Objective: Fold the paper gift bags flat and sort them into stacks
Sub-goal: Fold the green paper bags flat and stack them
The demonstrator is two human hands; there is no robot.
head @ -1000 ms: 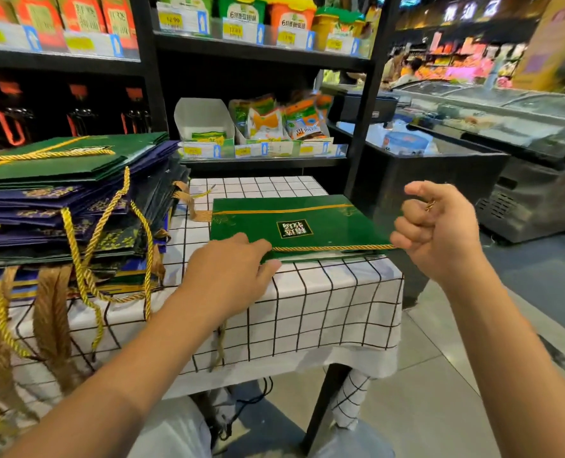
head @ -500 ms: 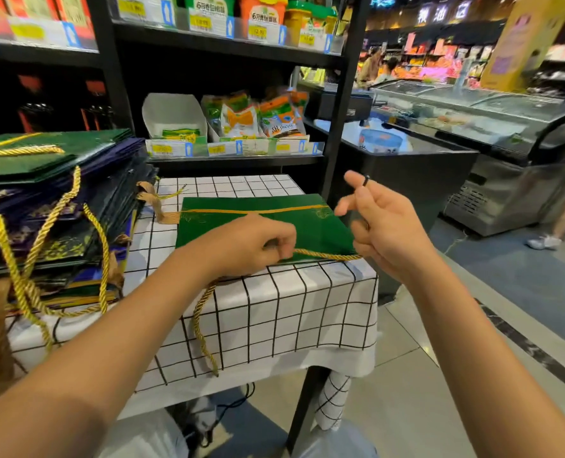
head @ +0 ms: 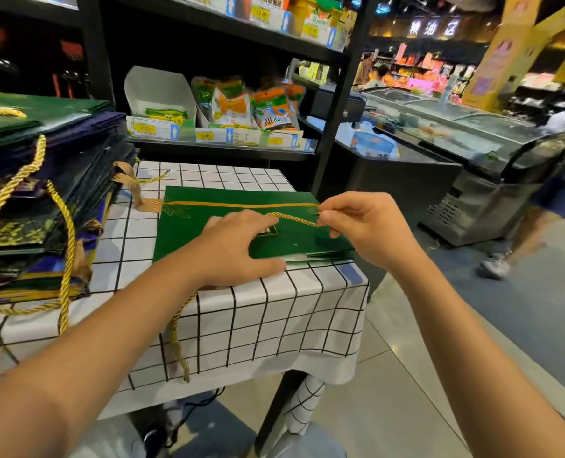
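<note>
One flat green bag (head: pixel 228 206) lying apart on one checked table (head: pixel 274 312), beside one tall stack of bags (head: pixel 43 193), too many to count. Two hands, left (head: pixel 238 249) and right (head: pixel 367 226). One white carton (head: pixel 155 90) on the shelf; three snack packets (head: pixel 234 104) there, perhaps more.

L hand (head: pixel 238 249) pressing green bag (head: pixel 228 200), R hand (head: pixel 367 226) pinching gold cord (head: pixel 294 219)

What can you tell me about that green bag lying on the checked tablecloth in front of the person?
The green bag is a paper gift bag, already folded flat, lying on the white checked tablecloth near the table's front right corner. It is dark green with a gold stripe along its far edge and a small gold-framed label in the middle. The left hand presses down on it, while the right hand pinches its twisted gold cord handle above the bag. Another cord hangs over the table's front edge.
</note>
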